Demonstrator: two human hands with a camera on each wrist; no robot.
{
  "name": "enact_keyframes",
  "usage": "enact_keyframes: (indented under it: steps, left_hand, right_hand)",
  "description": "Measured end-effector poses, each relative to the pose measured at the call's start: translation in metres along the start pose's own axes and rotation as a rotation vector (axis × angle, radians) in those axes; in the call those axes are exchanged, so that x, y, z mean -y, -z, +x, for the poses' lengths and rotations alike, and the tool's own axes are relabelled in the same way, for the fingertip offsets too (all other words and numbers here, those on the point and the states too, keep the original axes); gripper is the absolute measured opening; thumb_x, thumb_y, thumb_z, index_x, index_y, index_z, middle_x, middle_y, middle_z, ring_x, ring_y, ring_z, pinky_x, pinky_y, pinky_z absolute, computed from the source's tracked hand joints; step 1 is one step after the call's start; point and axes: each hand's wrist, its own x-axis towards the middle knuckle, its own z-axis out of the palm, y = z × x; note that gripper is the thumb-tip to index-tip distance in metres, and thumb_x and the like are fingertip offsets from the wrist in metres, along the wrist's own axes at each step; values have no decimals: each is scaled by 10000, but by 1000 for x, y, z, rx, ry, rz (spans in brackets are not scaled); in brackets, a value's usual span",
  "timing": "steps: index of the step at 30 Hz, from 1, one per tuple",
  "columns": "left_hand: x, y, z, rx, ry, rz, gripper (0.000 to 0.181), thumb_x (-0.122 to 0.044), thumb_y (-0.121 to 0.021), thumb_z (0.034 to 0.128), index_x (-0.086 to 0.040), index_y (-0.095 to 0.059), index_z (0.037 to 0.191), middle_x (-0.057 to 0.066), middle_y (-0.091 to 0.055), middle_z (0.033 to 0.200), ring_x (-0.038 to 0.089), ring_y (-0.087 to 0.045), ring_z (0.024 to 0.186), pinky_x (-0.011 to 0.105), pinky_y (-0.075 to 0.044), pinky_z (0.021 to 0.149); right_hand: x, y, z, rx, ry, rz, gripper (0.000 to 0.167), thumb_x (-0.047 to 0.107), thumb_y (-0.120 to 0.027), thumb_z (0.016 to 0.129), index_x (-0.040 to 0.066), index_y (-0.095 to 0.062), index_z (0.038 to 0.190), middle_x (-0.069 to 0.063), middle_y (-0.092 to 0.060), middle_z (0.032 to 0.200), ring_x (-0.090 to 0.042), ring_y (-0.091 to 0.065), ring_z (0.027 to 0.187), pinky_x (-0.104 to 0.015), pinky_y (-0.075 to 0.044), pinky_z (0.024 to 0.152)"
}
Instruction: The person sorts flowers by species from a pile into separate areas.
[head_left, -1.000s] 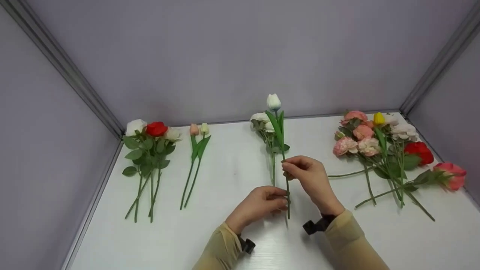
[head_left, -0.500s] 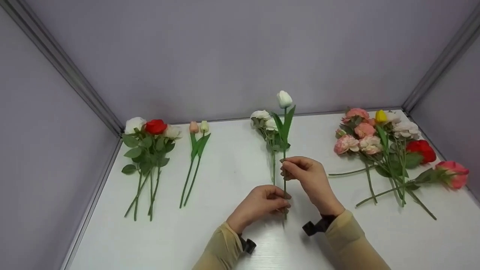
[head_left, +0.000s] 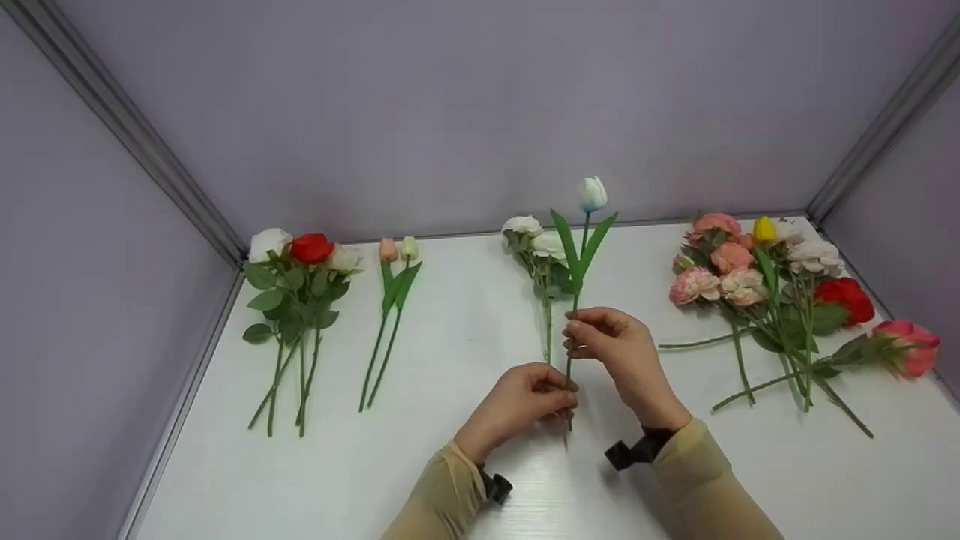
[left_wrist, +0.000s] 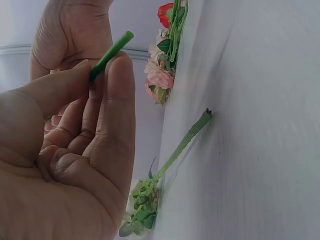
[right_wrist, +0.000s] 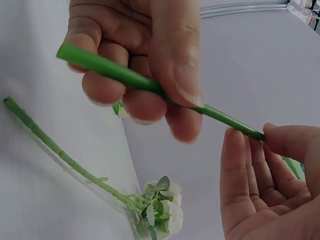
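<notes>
An artificial white tulip (head_left: 592,195), bluish at the base of its bloom, stands nearly upright above the table, tilted slightly right. My right hand (head_left: 624,358) pinches its green stem between thumb and fingertips, below the two spread leaves. Lower down, my left hand (head_left: 517,403) pinches the same stem close to its cut end. In the left wrist view, the stem end (left_wrist: 114,54) pokes out past the left thumb and forefinger. Behind the tulip, white flowers (head_left: 525,226) lie on the table, their stem (right_wrist: 75,162) showing in the right wrist view.
Roses (head_left: 311,249) in red and white lie at the left of the white table (head_left: 247,487). Beside them are a pink tulip (head_left: 388,250) and a cream tulip (head_left: 409,249). Pink blooms (head_left: 731,258), a yellow tulip (head_left: 764,229) and other flowers overlap at right. Panels enclose the table.
The tulip's bloom has swung right and its stem now leans right. Its leaves have turned and appear spread to both sides. Both hands keep their hold, nearly in place.
</notes>
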Motion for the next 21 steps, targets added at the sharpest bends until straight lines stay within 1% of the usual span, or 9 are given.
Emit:
enact_keyframes:
  steps: [3, 7, 12, 16, 21]
  left_hand:
    - [0, 0, 0, -14, -10, -2, 95, -128, -760, 936, -60, -739, 999, 33, -749, 879, 163, -722, 785, 364, -608, 721]
    - [1, -1, 0, -28, -16, -7, 95, -122, -760, 934, -53, -735, 994, 33, -747, 882, 159, -716, 786, 397, -608, 734]
    - [-1, -2, -1, -29, -13, -24, 92, -116, -764, 930, -51, -731, 987, 31, -748, 911, 164, -720, 802, 360, -608, 732]
    - [-1, -2, -1, -34, -8, -48, 124, -130, -764, 934, -42, -730, 1015, 36, -748, 949, 170, -723, 830, 341, -608, 732]
    - [-1, -2, 0, -59, -25, -110, 186, -128, -738, 956, 8, -710, 1080, 98, -748, 971, 189, -726, 850, 357, -615, 730]
  right_hand:
    - [1, 0, -1, -1, -8, 9, 320, 171, -790, 928, -34, -709, 1160, -233, -687, 1025, -317, -711, 869, -442, -610, 798]
    - [2, 1, -1, -3, -16, 22, 335, 146, -780, 933, -54, -690, 1185, -231, -683, 1043, -308, -711, 864, -441, -608, 806]
    - [1, 1, -1, -21, -23, 21, 320, 140, -779, 933, -43, -689, 1180, -236, -687, 1054, -304, -718, 863, -446, -605, 823]
    - [0, 1, 0, -37, -24, 17, 307, 130, -775, 935, -44, -688, 1173, -240, -688, 1052, -305, -723, 857, -447, -606, 819]
    - [0, 1, 1, -46, -29, 11, 318, 115, -768, 939, -71, -673, 1180, -224, -690, 1045, -275, -724, 844, -417, -611, 805]
